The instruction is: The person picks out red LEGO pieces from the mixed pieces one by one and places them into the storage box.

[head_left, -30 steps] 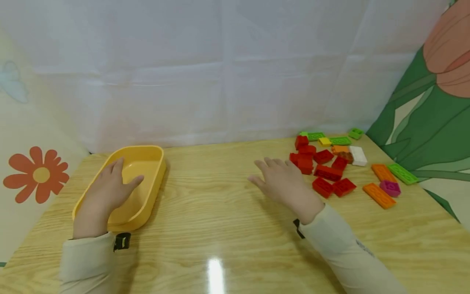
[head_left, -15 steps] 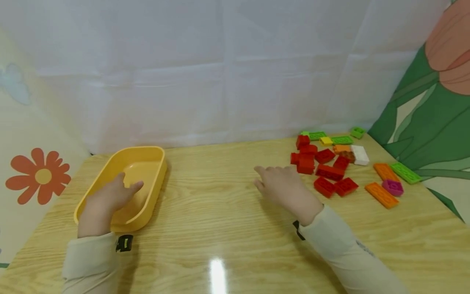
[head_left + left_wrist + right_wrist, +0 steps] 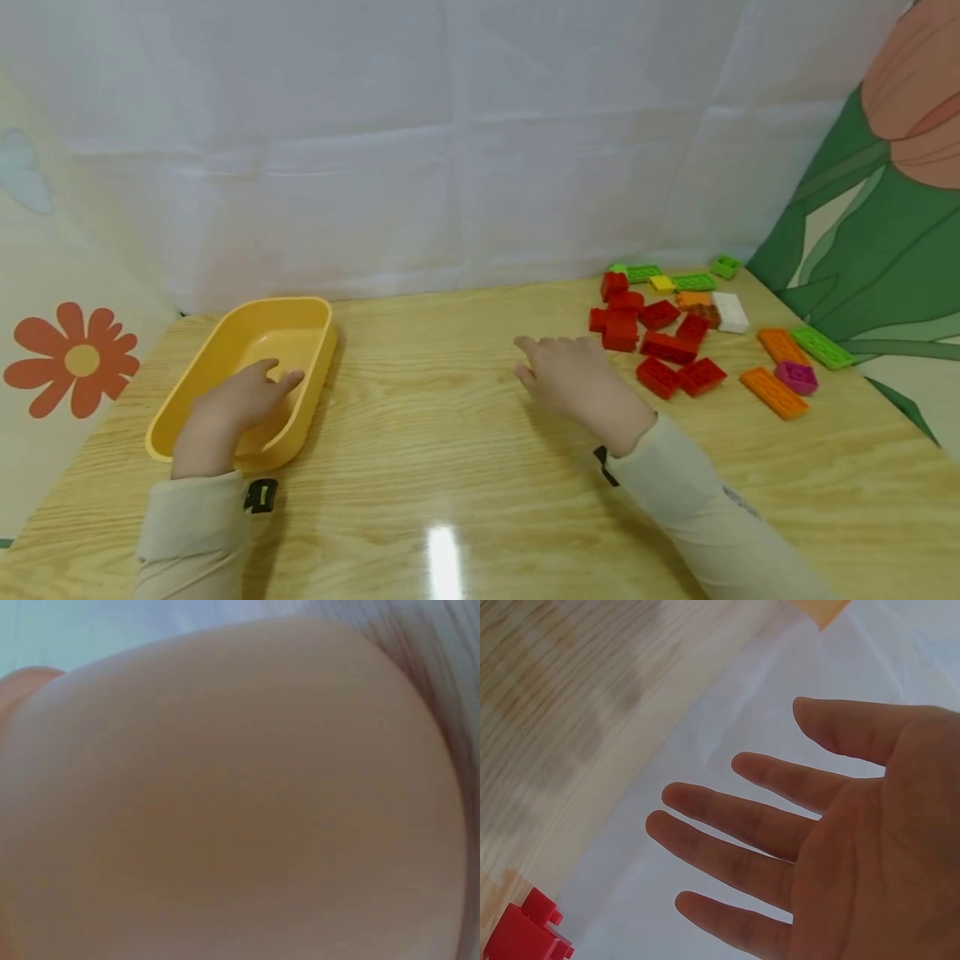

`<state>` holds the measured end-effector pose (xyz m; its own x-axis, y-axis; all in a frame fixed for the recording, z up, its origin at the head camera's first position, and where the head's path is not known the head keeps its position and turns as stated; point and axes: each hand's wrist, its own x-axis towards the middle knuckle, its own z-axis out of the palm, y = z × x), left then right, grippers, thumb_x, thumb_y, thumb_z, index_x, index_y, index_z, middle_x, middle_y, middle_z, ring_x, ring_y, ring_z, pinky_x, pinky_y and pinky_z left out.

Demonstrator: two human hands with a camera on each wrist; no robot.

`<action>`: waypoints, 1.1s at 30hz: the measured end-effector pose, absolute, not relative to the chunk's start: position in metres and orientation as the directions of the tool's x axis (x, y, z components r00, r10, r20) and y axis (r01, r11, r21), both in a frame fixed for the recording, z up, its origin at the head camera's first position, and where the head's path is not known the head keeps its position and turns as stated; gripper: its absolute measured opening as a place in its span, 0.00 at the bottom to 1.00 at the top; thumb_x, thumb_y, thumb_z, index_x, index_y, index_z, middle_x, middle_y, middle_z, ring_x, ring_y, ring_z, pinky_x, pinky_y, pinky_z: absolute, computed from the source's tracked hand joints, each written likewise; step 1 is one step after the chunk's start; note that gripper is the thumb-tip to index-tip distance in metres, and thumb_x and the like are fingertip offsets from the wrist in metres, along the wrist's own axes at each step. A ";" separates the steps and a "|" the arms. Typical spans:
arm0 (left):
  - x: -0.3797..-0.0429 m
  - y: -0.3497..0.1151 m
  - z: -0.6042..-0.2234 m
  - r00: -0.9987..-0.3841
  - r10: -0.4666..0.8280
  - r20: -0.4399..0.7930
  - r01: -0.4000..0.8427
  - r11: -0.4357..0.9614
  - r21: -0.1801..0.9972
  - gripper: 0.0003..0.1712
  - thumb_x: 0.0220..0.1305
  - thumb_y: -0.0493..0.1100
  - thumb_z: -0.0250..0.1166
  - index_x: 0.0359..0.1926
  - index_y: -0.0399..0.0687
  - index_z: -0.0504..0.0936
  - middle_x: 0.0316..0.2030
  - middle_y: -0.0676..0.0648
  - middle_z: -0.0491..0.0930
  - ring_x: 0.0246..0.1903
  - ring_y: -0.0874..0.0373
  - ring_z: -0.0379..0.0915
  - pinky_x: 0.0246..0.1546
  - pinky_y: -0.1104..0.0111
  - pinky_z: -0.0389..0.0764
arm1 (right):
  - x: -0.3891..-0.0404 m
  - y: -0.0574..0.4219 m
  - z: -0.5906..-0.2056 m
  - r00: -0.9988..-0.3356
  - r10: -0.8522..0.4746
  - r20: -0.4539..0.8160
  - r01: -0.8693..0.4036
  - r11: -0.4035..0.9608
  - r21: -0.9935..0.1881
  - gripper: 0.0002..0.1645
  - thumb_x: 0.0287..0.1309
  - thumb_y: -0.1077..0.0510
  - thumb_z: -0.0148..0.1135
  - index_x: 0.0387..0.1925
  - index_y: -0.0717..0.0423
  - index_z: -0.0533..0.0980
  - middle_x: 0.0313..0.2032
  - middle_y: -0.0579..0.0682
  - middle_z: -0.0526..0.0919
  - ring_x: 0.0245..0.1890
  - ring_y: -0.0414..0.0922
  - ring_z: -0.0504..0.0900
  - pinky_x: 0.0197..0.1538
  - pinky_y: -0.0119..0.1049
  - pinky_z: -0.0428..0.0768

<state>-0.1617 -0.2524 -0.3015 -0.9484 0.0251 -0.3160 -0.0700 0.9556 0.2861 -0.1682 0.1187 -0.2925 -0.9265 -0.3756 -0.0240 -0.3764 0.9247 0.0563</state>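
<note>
My left hand (image 3: 234, 407) is over the yellow plastic tray (image 3: 321, 367), its thumb apart from the fingers and nothing seen in it. Some of its fingertips are hidden in the head view, and the left wrist view is filled by blurred skin. Above the middle of the table hangs my right hand (image 3: 576, 382), to the left of the red building bricks (image 3: 619, 331). Its fingers are spread and nearly straight in the right wrist view, the palm (image 3: 877, 862) bare. One red brick (image 3: 526, 930) appears at the lower left corner there.
Right of the red bricks lie orange plates (image 3: 775, 394), a magenta brick (image 3: 797, 378), a white brick (image 3: 730, 312) and a long green plate (image 3: 823, 347). Smaller green and yellow pieces (image 3: 662, 285) sit near the white cloth (image 3: 450, 167) behind the wooden table (image 3: 420, 400).
My left hand has shifted slightly to the right and down over the tray, with its fingers less extended. The right hand has dipped a little at the fingers. The bricks lie as before.
</note>
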 end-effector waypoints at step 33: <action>-0.158 -0.206 -0.288 -0.994 -0.004 -0.107 -0.031 0.967 0.251 0.25 0.70 0.55 0.42 0.43 0.42 0.78 0.30 0.42 0.80 0.31 0.48 0.72 0.31 0.53 0.68 | -0.168 0.116 -0.291 -0.923 -0.381 -0.061 -0.384 0.921 0.065 0.29 0.64 0.45 0.49 0.62 0.55 0.69 0.38 0.56 0.88 0.31 0.51 0.83 0.35 0.48 0.84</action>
